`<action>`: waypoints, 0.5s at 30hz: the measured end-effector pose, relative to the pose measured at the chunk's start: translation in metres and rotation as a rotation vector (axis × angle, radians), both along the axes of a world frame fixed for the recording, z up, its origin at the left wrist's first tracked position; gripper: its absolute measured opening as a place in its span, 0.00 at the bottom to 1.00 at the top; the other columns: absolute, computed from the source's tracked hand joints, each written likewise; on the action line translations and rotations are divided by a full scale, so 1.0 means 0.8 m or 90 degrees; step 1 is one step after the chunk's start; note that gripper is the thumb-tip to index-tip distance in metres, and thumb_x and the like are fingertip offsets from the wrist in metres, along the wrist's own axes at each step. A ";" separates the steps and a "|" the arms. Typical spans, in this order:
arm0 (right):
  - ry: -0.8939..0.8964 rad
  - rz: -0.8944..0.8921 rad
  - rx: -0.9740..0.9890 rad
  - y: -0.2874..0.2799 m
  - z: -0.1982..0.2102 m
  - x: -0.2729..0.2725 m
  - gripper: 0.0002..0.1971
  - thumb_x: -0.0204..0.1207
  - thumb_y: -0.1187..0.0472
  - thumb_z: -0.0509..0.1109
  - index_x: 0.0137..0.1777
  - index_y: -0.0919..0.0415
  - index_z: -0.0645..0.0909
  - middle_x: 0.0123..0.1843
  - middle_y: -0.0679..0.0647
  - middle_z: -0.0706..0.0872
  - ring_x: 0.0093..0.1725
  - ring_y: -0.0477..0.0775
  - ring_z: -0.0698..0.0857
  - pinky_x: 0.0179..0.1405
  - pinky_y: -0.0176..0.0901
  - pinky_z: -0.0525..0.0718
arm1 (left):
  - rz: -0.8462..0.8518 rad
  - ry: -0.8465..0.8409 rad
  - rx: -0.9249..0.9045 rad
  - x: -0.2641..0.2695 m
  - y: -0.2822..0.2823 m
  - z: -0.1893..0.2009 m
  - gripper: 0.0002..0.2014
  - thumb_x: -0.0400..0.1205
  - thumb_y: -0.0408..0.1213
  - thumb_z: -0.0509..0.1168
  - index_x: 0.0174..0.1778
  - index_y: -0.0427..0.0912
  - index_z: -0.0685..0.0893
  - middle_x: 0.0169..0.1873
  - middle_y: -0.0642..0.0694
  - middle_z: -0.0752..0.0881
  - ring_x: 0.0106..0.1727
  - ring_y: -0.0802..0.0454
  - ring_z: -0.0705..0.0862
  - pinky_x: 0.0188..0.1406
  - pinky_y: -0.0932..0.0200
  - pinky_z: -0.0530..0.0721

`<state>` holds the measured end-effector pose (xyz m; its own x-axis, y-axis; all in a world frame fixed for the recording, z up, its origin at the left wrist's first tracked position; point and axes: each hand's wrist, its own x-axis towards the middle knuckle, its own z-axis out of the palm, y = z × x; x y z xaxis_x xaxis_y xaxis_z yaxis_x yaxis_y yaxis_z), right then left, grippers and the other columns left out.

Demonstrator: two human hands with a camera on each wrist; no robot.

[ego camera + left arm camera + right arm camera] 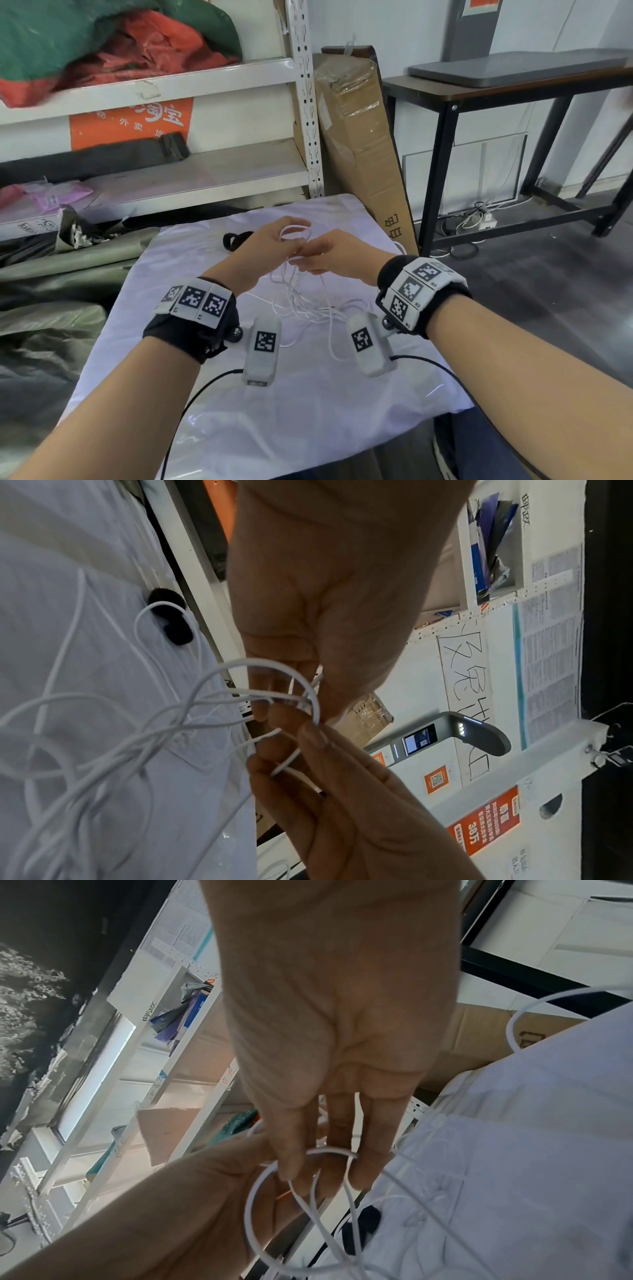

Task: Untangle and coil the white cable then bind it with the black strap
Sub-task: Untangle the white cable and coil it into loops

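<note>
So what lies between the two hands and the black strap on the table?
Only bare white sheet; the head view shows black strap just beyond left hand, untouched.

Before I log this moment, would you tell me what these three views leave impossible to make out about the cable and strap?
- Thin white cable: its plug ends are lost in the tangle, in every view.
- Black fabric strap: partly hidden behind the left hand in the head view; only blurred dark patches in the wrist views.
- Right hand: its grip on the cable is hidden by its own back in the head view.
</note>
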<state>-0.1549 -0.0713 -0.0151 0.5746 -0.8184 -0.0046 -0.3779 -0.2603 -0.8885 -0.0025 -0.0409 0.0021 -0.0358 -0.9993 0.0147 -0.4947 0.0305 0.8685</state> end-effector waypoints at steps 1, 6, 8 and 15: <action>-0.009 -0.012 0.000 0.001 0.000 0.001 0.10 0.76 0.58 0.73 0.54 0.61 0.89 0.45 0.59 0.89 0.43 0.49 0.85 0.57 0.42 0.86 | 0.006 -0.032 -0.009 0.000 0.001 0.002 0.15 0.84 0.39 0.62 0.66 0.52 0.78 0.63 0.56 0.82 0.59 0.56 0.82 0.61 0.60 0.77; -0.083 -0.155 0.023 -0.004 0.001 -0.012 0.11 0.80 0.60 0.67 0.52 0.66 0.88 0.35 0.54 0.85 0.35 0.48 0.82 0.51 0.39 0.86 | 0.136 -0.106 -0.127 0.010 0.008 0.009 0.18 0.82 0.53 0.61 0.65 0.52 0.76 0.58 0.58 0.80 0.56 0.57 0.80 0.52 0.61 0.76; -0.088 -0.169 0.022 -0.002 0.000 -0.017 0.12 0.81 0.60 0.66 0.52 0.67 0.88 0.34 0.54 0.84 0.34 0.47 0.81 0.48 0.36 0.86 | 0.211 -0.082 -0.146 0.017 0.012 0.008 0.15 0.81 0.54 0.62 0.54 0.46 0.78 0.48 0.51 0.84 0.48 0.52 0.84 0.46 0.57 0.81; -0.073 -0.164 -0.011 0.000 -0.003 -0.014 0.12 0.82 0.61 0.65 0.54 0.67 0.86 0.39 0.56 0.86 0.37 0.48 0.83 0.45 0.34 0.85 | 0.014 -0.407 0.134 0.022 0.018 -0.039 0.16 0.77 0.51 0.70 0.50 0.44 0.78 0.48 0.50 0.85 0.49 0.49 0.84 0.49 0.57 0.83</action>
<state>-0.1663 -0.0714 -0.0171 0.3435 -0.9370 0.0637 -0.3305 -0.1841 -0.9257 0.0151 -0.0268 -0.0294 0.0473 -0.9792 -0.1972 -0.9122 -0.1228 0.3908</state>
